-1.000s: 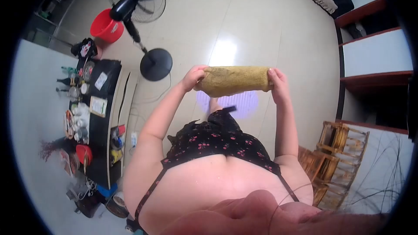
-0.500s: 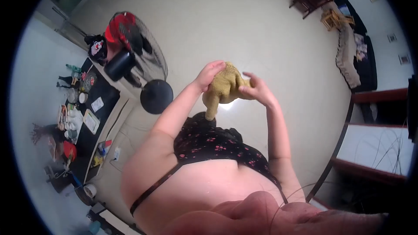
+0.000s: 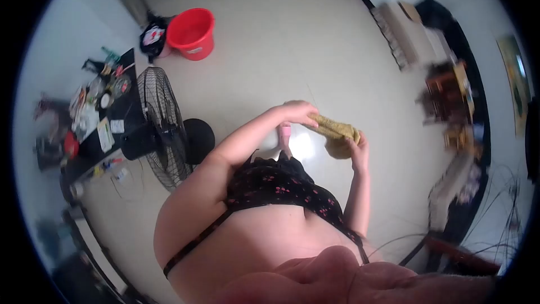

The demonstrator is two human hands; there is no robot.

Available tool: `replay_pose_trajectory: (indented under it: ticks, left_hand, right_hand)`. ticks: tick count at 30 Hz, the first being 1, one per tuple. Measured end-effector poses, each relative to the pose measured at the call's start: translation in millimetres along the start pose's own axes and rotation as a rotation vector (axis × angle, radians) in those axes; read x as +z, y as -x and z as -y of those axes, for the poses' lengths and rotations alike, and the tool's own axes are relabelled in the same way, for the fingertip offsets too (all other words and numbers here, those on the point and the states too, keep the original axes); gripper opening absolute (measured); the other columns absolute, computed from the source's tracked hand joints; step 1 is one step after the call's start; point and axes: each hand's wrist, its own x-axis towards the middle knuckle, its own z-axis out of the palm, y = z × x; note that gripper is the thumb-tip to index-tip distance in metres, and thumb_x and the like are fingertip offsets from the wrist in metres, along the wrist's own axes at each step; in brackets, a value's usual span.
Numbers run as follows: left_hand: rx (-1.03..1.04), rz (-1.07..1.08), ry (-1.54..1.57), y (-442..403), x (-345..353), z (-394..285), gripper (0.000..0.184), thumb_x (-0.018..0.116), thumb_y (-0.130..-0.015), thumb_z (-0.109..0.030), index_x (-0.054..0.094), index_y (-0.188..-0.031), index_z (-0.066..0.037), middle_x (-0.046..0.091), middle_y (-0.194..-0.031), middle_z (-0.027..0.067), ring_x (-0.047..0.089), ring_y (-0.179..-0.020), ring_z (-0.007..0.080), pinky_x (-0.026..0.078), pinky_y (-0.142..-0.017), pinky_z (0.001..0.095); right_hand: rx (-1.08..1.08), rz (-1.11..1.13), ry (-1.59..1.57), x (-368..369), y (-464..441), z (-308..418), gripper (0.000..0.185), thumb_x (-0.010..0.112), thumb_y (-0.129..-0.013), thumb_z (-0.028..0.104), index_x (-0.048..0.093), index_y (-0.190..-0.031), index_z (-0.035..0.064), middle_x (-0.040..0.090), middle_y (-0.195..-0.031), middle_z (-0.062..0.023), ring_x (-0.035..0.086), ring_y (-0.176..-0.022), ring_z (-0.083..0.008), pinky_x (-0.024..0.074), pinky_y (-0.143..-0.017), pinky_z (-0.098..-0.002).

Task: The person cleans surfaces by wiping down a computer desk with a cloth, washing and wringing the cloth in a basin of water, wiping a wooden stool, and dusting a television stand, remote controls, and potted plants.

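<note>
A yellow-green cloth (image 3: 336, 131) hangs in the air in front of my body, stretched between both hands. At its upper left end my left hand (image 3: 299, 113) grips it with bent fingers. The right end is pinched between the thumb and fingers of my right hand (image 3: 358, 149), and a fold of the cloth droops just left of that thumb. Below the cloth and to its left a pink slipper (image 3: 285, 130) shows on my foot on the pale floor (image 3: 253, 79).
A black standing fan (image 3: 163, 135) is close on the left, beside a dark cabinet top (image 3: 130, 87) crowded with bottles and papers. Beyond it are a red bucket (image 3: 192, 35) and a black bag (image 3: 153, 38). Wooden stools (image 3: 448, 94) and a sofa (image 3: 408, 36) line the right.
The cloth has gone from a bunched shape to a thinner, slanting stretch between my hands, farther right. The view has turned, so the fan and red bucket now appear apart.
</note>
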Motion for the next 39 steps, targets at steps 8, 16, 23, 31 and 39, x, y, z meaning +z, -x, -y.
replay_pose_trajectory:
  ticks: [8,16,23,31,39]
  left_hand:
    - [-0.374,-0.258,0.161,-10.3,-135.2,101.2,0.054,0.064,-0.071,-0.050,0.061,-0.095,-0.001,0.063,-0.083,0.0155,0.060,-0.077,0.0256,0.046,-0.070,0.0347]
    - [-0.635,-0.848,0.358,50.7,-191.0,222.5,0.056,0.066,-0.068,-0.048,0.059,-0.098,-0.002,0.062,-0.089,0.0150,0.059,-0.086,0.0277,0.045,-0.076,0.0368]
    - [-0.841,-1.051,0.464,68.3,-296.2,293.2,0.042,0.068,-0.070,-0.035,0.059,-0.096,-0.003,0.061,-0.085,0.0144,0.058,-0.085,0.0233,0.044,-0.074,0.0344]
    - [-1.117,-1.405,0.628,97.1,-427.1,389.8,0.043,0.060,-0.077,-0.034,0.051,-0.099,0.002,0.061,-0.082,0.0175,0.061,-0.072,0.0278,0.046,-0.063,0.0372]
    - [-1.321,-2.075,0.851,33.6,-449.0,568.2,0.028,0.062,-0.078,-0.024,0.046,-0.086,-0.003,0.053,-0.056,0.0077,0.051,-0.041,0.0174,0.041,-0.040,0.0305]
  right_hand:
    - [-0.068,0.690,0.167,104.4,-268.5,73.1,0.017,0.059,-0.081,0.005,0.055,-0.095,-0.0023,0.059,-0.084,-0.0042,0.054,-0.075,-0.0092,0.0453,-0.069,-0.0239]
    - [-0.210,1.209,0.308,329.9,-428.3,109.6,0.018,0.063,-0.078,0.006,0.057,-0.094,-0.0009,0.059,-0.079,-0.0012,0.052,-0.073,-0.0065,0.0445,-0.067,-0.0224]
    - [-0.140,1.322,0.301,492.2,-547.1,148.3,0.020,0.062,-0.077,0.001,0.059,-0.097,0.0000,0.061,-0.081,-0.0011,0.055,-0.074,-0.0077,0.0459,-0.068,-0.0229]
    - [-0.211,1.398,0.464,680.3,-645.8,178.3,0.023,0.059,-0.075,0.002,0.059,-0.098,-0.0011,0.061,-0.084,-0.0053,0.057,-0.076,-0.0122,0.0464,-0.070,-0.0251]
    - [-0.434,1.709,0.815,867.2,-743.2,67.8,0.023,0.060,-0.074,0.004,0.061,-0.096,0.0038,0.061,-0.082,-0.0033,0.054,-0.075,-0.0112,0.0442,-0.066,-0.0259]
